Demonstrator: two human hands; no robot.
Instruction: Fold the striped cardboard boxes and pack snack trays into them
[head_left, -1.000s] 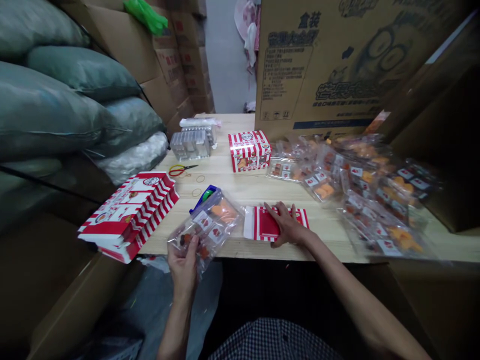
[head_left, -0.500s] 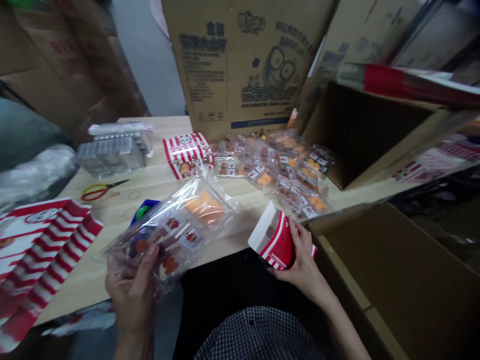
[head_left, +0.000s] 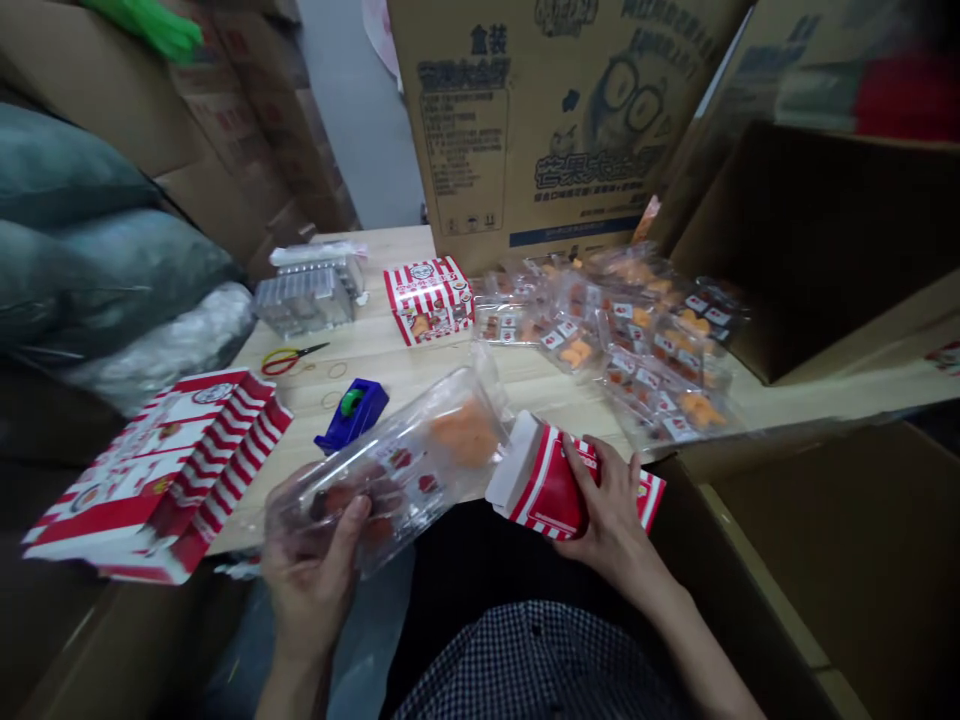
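Note:
My left hand (head_left: pixel 319 555) grips the near end of a clear plastic pack (head_left: pixel 409 460), its thumb on top. Inside the pack show orange and brown pieces and small printed squares. Around a small red-and-white striped carton (head_left: pixel 551 480) the fingers of my right hand (head_left: pixel 611 500) are closed. The carton lies tilted, its white end flap standing open towards the pack. The pack's far end is right at the carton's mouth; whether they touch I cannot tell. Part of the carton is hidden behind my right fingers.
Several similar packs (head_left: pixel 637 345) are heaped at the table's back right. A closed striped carton (head_left: pixel 429 300), clear plastic cases (head_left: pixel 304 300), scissors (head_left: pixel 289 358) and a blue tape dispenser (head_left: pixel 352 415) stand left. Flattened striped cartons (head_left: pixel 157 470) overhang the left edge. Large cardboard boxes (head_left: pixel 840 520) border the right.
The pack's far end and the carton's mouth have come close together. The carton has turned flatter, its opening facing left towards the pack. My view has shifted left, showing the whole tape dispenser.

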